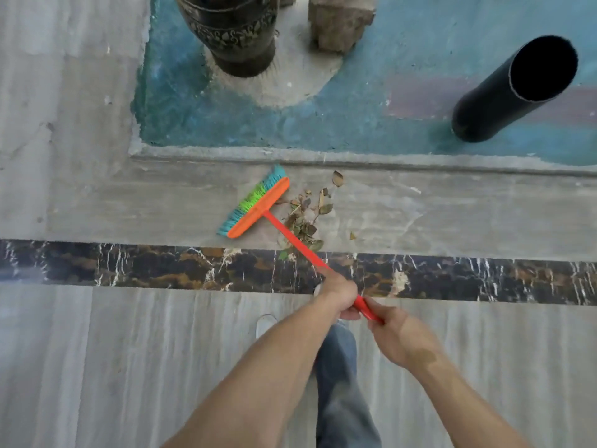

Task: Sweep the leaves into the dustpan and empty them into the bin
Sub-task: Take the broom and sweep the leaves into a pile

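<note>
An orange broom head [258, 210] with blue and green bristles rests on the grey stone floor, just left of a small pile of dry leaves [305, 218]. Its red handle [297, 242] slants down to the right across the leaves. My left hand [337, 294] grips the handle higher up. My right hand [395, 328] grips the handle's end, just behind the left. A tall black cylindrical bin [513, 88] stands open-topped on the blue floor at the upper right. No dustpan is in view.
A dark ornamented pot [231, 30] and a stone block [339, 21] stand on the blue floor behind a low kerb [355, 156]. A dark marble strip [161, 265] crosses the floor. My jeans leg [339, 383] and a white shoe [265, 323] are below the hands.
</note>
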The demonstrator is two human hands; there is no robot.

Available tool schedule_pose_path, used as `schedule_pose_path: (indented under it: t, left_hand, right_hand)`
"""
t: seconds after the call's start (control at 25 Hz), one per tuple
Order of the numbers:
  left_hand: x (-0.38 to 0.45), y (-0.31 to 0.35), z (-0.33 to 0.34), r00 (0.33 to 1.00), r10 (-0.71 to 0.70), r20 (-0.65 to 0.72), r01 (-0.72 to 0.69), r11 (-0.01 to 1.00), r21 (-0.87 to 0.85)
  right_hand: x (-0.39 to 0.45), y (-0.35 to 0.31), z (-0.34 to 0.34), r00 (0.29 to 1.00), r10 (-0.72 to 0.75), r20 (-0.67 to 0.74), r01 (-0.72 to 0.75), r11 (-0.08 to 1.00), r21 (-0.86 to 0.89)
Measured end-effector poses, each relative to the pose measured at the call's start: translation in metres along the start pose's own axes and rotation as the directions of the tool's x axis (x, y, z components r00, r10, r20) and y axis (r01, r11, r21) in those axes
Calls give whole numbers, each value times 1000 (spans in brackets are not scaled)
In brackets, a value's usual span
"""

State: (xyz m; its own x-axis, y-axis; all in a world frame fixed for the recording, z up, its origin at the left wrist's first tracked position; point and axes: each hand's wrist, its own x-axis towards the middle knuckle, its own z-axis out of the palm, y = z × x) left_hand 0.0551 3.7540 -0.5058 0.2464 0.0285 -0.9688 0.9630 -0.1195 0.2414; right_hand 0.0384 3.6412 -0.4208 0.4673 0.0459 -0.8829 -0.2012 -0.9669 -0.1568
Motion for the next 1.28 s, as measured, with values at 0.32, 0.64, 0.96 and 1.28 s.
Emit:
schedule_pose_path:
  t: [0.32, 0.64, 0.96, 1.28]
  left_hand:
    - [-86, -67, 51, 985, -34, 168, -8, 970, 243]
    - [2, -10, 41, 985, 164, 62, -173, 865, 470]
    - [-39, -103, 79, 994, -10, 108, -54, 817, 574]
    - [-59, -66, 99, 980, 165, 114, -200, 767, 609]
  right_hand:
    - [-135, 41, 58, 985, 160, -58, -135, 943, 305]
    - [-41, 10, 70, 961, 219, -169, -87, 820, 566]
    - [-110, 59, 131, 961, 274, 46, -239, 729, 641]
    - [-115, 74, 104, 963, 245, -110, -127, 777, 617]
